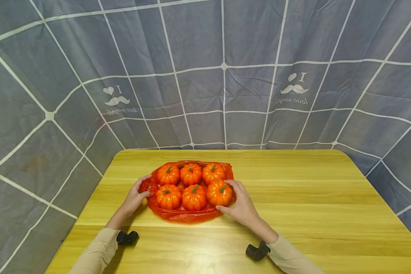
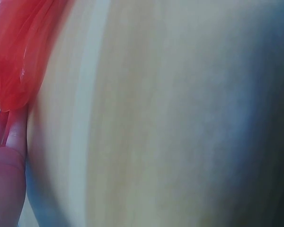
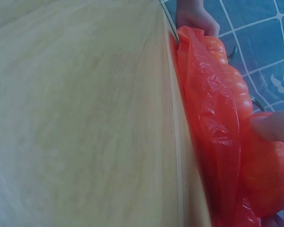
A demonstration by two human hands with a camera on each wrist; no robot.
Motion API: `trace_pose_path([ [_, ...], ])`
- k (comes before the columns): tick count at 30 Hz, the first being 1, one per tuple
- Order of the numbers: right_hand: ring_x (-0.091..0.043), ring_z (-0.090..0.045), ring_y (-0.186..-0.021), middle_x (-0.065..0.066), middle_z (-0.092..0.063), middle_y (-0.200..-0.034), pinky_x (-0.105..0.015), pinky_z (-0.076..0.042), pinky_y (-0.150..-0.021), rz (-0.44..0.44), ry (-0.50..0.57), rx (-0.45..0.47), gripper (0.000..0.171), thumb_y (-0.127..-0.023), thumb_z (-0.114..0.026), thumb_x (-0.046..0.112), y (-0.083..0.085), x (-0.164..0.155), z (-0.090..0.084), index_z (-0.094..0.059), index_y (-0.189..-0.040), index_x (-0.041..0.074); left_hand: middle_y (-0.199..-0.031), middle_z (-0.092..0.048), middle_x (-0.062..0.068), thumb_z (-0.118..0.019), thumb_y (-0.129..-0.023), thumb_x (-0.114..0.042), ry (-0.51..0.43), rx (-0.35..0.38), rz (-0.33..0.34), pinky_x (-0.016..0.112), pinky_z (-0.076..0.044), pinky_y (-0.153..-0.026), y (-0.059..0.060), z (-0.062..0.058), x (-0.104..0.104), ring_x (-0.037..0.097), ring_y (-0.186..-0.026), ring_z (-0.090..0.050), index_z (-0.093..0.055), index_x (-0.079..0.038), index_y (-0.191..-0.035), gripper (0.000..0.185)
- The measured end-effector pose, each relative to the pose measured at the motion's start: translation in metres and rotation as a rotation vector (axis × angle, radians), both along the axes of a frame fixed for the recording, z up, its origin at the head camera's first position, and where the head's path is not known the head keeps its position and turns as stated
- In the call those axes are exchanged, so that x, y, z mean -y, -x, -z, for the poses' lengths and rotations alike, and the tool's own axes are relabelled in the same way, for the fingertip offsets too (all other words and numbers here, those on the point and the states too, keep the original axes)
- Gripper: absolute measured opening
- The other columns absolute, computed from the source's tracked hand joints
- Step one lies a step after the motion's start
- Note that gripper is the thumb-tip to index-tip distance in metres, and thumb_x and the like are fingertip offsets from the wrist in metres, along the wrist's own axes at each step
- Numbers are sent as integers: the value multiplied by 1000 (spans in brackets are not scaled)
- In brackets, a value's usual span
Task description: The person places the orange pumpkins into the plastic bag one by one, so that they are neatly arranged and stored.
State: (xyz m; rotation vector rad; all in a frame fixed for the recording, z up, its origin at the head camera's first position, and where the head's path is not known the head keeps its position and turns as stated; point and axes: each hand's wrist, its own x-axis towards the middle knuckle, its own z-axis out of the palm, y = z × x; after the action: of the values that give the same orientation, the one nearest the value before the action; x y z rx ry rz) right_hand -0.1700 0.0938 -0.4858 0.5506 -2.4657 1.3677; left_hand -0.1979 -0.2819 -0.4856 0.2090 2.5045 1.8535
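Observation:
Several small orange pumpkins with green stems, among them one at the front middle [image 1: 194, 198], sit in two rows inside a spread red plastic bag [image 1: 188, 217]. My right hand [image 1: 241, 205] grips the front right pumpkin [image 1: 219, 193], its thumb at the near side and fingers round the far right side. In the right wrist view the thumb [image 3: 274, 127] presses on that pumpkin's skin. At the bag's left end, my left hand [image 1: 134, 198] holds the plastic with curled fingers. The left wrist view shows fingers [image 2: 16, 130] partly hidden by the red film.
The bag lies left of centre on a light wood-grain table [image 1: 294, 190]. A grey cloth with white grid lines [image 1: 250, 87] hangs behind and at both sides. Black wrist mounts [image 1: 257, 251] sit at the sleeve cuffs.

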Motion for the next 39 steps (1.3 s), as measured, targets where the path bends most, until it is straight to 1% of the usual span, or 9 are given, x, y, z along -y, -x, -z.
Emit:
trace_pose_path([
  [8, -34, -52, -121, -13, -53, -130, -52, -44, -101, -1, -48, 21, 78, -60, -90, 20, 1, 1, -1, -54, -129, 10, -150, -28, 27, -52, -86, 8, 24, 3, -8, 2, -36, -88, 1, 0, -1, 35, -130, -34, -29, 5, -145, 62],
  [13, -34, -51, -122, -13, -53, -130, -53, -44, -101, 2, -74, 49, 78, -61, -89, 21, 1, 2, -2, -53, -129, 9, -151, -27, 26, -51, -85, 10, 11, 13, -12, 1, -35, -88, 2, -1, 0, 35, -132, -31, -30, 4, -145, 63],
  [25, -34, -52, -120, -13, -54, -128, -53, -45, -99, 15, -169, 99, 79, -63, -87, 25, 3, 5, -9, -52, -130, 5, -150, -28, 27, -52, -85, 9, 22, 2, -6, 1, -34, -89, 3, 0, 1, 36, -132, -31, -30, 5, -144, 63],
  [29, -34, -52, -120, -14, -54, -128, -53, -45, -99, 6, -164, 85, 80, -63, -88, 25, 4, 4, -8, -52, -132, 4, -150, -28, 27, -52, -85, 9, 34, 5, -6, 1, -34, -88, 4, -1, 1, 36, -131, -33, -29, 5, -145, 64],
  [34, -31, -51, -121, -11, -54, -129, -50, -45, -100, -15, -142, 39, 83, -63, -89, 28, 6, -2, -7, -52, -134, 7, -152, -25, 26, -52, -84, 9, 37, 19, 10, 1, -31, -90, 6, -3, 2, 37, -134, -30, -29, 4, -145, 65],
  [37, -31, -50, -122, -11, -54, -131, -51, -45, -99, -33, -131, -16, 81, -66, -87, 31, 6, -13, -9, -51, -136, 8, -153, -24, 26, -51, -87, 6, 60, 31, 32, 0, -29, -91, 5, -5, 3, 38, -136, -29, -28, 3, -146, 63],
  [39, -32, -48, -126, -11, -52, -136, -52, -44, -101, -27, -146, -61, 79, -70, -84, 33, 8, -25, -10, -49, -138, 10, -152, -26, 26, -51, -90, 1, 104, 26, 44, 4, -32, -94, 3, -7, 4, 39, -135, -31, -28, 3, -146, 60],
])
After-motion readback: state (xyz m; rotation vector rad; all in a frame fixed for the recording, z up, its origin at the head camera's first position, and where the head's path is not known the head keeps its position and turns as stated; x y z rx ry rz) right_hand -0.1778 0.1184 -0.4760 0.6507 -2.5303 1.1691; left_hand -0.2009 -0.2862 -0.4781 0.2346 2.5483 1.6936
